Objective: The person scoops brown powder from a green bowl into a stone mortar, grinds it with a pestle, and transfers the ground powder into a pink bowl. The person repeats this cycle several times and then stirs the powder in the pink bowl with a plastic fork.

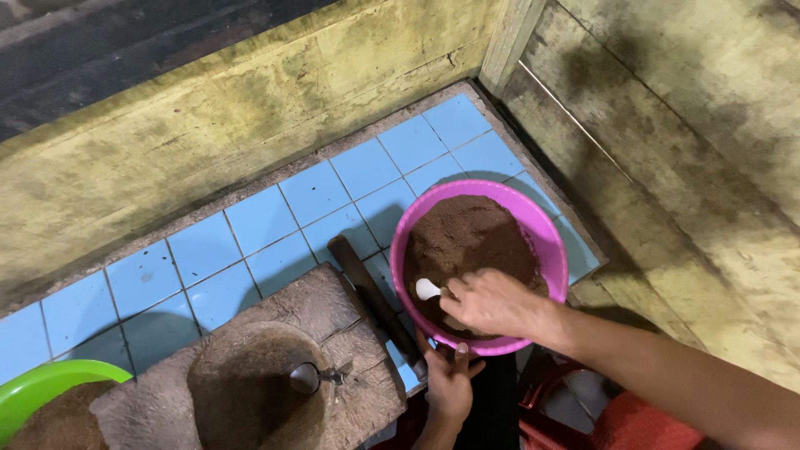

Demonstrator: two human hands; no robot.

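On the blue-tiled counter [267, 221] sits a pink plastic bowl [546, 233] heaped with brown powder [467, 233]. Over the powder, the right hand [492, 302] is closed around a white spoon [427, 289], its tip dug in. Below, the left hand [450, 379] pinches the bowl's near rim. Alongside lie a dark wooden stick [371, 292], a hollowed wooden block [275, 367] holding a metal spoon [310, 377], and a green bowl [42, 387].
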